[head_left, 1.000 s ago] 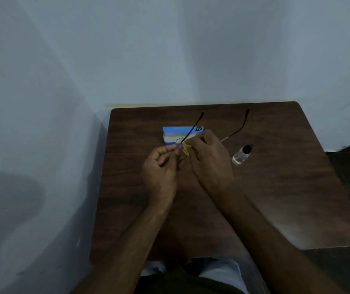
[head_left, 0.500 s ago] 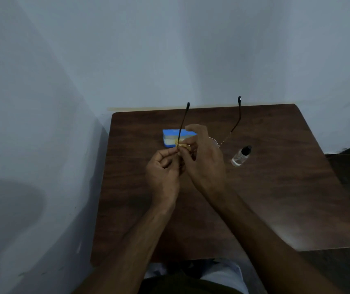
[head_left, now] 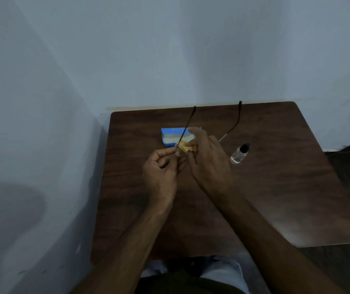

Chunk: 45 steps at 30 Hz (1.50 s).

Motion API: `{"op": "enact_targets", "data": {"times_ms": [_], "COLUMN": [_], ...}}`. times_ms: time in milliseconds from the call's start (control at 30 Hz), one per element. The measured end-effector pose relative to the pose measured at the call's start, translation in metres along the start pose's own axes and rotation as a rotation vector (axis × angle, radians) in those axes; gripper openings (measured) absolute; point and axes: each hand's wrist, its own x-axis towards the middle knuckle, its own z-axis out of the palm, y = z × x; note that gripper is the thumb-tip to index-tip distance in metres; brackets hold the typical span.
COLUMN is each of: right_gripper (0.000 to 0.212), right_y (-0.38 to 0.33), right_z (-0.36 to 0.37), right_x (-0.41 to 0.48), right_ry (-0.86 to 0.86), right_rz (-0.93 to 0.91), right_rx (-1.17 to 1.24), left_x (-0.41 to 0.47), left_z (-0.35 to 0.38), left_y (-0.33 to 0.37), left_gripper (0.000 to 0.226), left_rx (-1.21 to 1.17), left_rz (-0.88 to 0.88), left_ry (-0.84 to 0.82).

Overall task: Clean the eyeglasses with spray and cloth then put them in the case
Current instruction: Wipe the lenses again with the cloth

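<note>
The eyeglasses (head_left: 188, 126) are held above the table, both thin dark temples pointing away from me toward the wall. My left hand (head_left: 161, 172) pinches the frame at its left corner. My right hand (head_left: 209, 162) presses a small yellow cloth (head_left: 185, 147) against the left lens; the lenses themselves are mostly hidden by my fingers. The blue eyeglass case (head_left: 171, 138) lies open on the table just behind my hands. A small clear spray bottle (head_left: 239, 153) with a black cap lies on its side to the right of my right hand.
A dark wooden table (head_left: 276, 187) stands in a corner, with pale walls at its back and left edges. Its right edge drops to a dark floor. My lap shows under the near edge.
The glasses have tilted so that the temples point more upright and away from me. My right hand has shifted the yellow cloth over the left lens. The bottle and the case have not moved.
</note>
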Motion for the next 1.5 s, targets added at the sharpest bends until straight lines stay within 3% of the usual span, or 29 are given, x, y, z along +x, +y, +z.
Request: {"op": "enact_targets", "data": {"times_ms": [200,367,500,733,900,1000,1067,1267,1500], "right_gripper": [0.060,0.057,0.052,0.027,0.015,0.013,0.014,0.028,0.022], "right_y": [-0.013,0.006,-0.007,0.005,-0.001,0.008,0.015,0.012,0.019], "right_z": [0.005,0.001,0.011,0.012,0.019,0.009,0.006,0.015,0.022], "right_x": [-0.003,0.000,0.002,0.000,-0.001,-0.007,-0.008,-0.014,-0.011], "right_ry": [0.021,0.033,0.061,0.102,0.025,0.117,0.145,-0.020,0.056], "right_rz": [0.070,-0.030,0.023,-0.077,-0.033,0.058,0.103,0.070,-0.022], "right_rx": [0.163,-0.035,0.047,-0.111,0.082,0.162,0.137,0.036,-0.151], "left_x": [0.001,-0.003,-0.001,0.003,0.005,0.005,0.006,0.010,0.013], "left_z": [0.003,0.001,0.004,-0.004,-0.005,-0.006,-0.005,-0.004,-0.005], "left_y": [0.003,-0.001,0.000,0.000,-0.003,0.002,0.003,-0.002,-0.008], "left_gripper": [0.013,0.012,0.011,0.010,0.010,0.013,0.015,0.016,0.015], "left_rx": [0.034,0.050,0.071,0.094,0.099,0.067,0.027,0.008,0.122], "left_rz": [0.007,0.024,0.049,0.092,0.083,0.047,0.019,-0.038,0.007], "left_ry": [-0.010,-0.008,-0.001,-0.004,0.009,0.046,0.070,0.097,0.078]}}
